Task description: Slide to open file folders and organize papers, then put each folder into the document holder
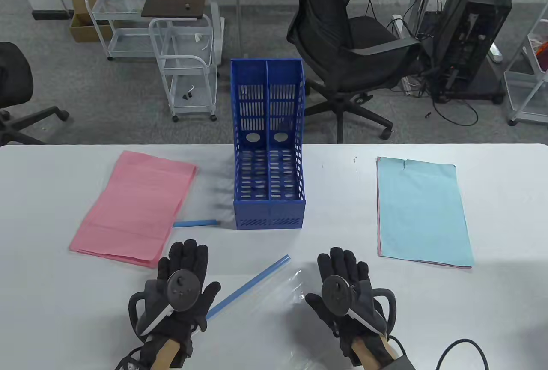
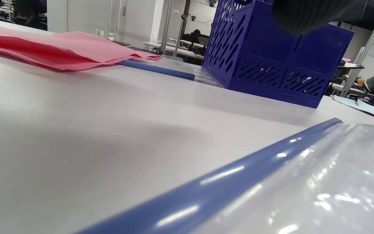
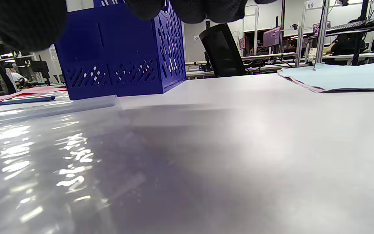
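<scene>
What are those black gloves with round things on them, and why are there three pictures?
Those are a person's two hands in gloves that sense movement. The round disc strapped to the back of the left hand and the right hand is a tracker, so a computer knows where each hand is.

The big picture looks down at the white table. The other two come from small cameras on the wrists, very low, so everything looks huge.

On the table stand a blue document holder in the middle, a pile of pink paper on the left and a pile of light blue paper on the right. Between the hands lies a clear folder with a blue slide bar. Another blue bar peeks from under the pink paper.

Both hands lie flat and hold nothing.
</scene>
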Available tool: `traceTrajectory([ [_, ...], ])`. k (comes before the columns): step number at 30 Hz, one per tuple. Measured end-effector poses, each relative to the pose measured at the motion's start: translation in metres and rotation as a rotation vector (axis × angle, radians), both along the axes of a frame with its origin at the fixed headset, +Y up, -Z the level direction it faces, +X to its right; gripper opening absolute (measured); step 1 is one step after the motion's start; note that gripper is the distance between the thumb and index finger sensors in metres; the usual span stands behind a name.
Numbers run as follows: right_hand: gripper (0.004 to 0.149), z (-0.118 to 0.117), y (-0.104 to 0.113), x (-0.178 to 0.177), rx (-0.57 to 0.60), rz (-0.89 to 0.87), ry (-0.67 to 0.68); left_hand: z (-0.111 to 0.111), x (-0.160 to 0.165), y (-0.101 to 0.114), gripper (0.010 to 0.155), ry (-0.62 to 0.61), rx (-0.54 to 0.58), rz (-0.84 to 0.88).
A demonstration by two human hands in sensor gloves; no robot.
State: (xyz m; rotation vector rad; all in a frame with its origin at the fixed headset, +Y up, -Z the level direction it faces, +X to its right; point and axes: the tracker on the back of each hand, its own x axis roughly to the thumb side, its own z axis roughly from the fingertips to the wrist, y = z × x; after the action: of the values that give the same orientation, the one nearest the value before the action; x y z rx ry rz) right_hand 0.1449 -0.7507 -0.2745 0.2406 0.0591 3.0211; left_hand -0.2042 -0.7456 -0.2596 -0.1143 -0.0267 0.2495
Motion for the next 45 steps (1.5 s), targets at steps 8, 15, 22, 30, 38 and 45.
traceTrajectory([
  [8, 0.088, 0.0, 0.001, 0.001, -0.008, -0.003, -0.006, 0.0, 0.003, -0.001, 0.081, 0.001, -0.005, -0.019],
  [15, 0.089, 0.0, 0.002, 0.001, -0.004, -0.014, -0.006, 0.003, 0.008, 0.003, 0.079, 0.011, 0.047, -0.055],
  [22, 0.088, 0.001, 0.002, -0.001, -0.002, -0.02, 0.004, 0.002, 0.021, -0.003, 0.072, -0.025, 0.009, -0.089],
  [30, 0.088, 0.002, 0.001, -0.004, -0.003, -0.017, 0.017, -0.004, 0.057, -0.023, 0.059, -0.073, -0.157, -0.264],
  [38, 0.087, 0.002, -0.004, -0.008, -0.035, -0.029, 0.028, -0.012, 0.072, -0.028, 0.053, -0.086, -0.215, -0.277],
  [45, 0.09, -0.005, -0.007, 0.002, -0.113, -0.111, -0.02, -0.008, 0.051, -0.023, 0.048, -0.144, -0.159, -0.099],
])
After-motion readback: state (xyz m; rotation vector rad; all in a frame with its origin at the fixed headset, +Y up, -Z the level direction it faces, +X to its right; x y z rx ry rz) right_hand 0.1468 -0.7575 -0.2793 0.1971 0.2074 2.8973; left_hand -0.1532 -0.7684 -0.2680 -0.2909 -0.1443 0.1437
